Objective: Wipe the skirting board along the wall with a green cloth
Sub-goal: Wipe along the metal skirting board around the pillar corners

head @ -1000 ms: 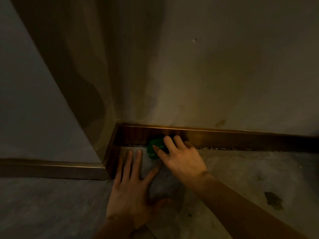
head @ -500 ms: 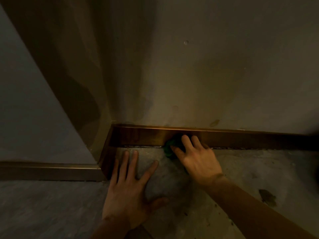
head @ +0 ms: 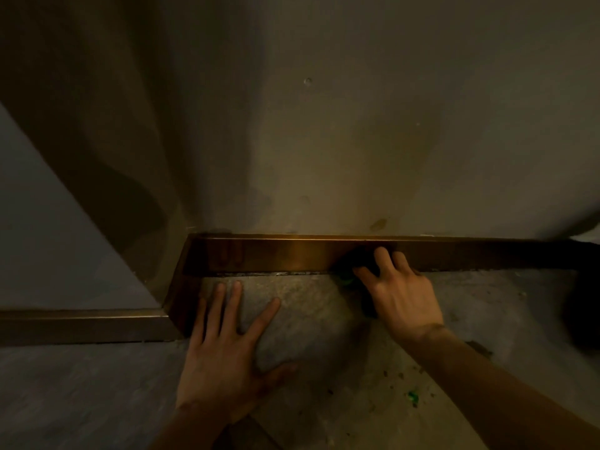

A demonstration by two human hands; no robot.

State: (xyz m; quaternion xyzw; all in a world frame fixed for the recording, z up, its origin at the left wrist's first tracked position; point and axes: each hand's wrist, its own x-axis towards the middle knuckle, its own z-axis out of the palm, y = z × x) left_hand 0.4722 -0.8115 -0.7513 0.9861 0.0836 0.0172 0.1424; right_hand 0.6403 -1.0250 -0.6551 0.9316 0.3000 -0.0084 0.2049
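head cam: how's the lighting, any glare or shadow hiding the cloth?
Head view: dim and warm overall. One glare patch on the skirting board. The green cloth is mostly in shadow under the right hand, with only a green edge visible. Wide-angle bending and vignetting at the frame edges.

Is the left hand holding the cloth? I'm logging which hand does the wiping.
No, the left hand lies flat and empty on the floor, while the right hand presses the green cloth against the skirting board.

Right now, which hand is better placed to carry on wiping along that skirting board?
Right. The right hand presses the green cloth against the skirting board, while the left hand lies flat on the floor, likely as support.
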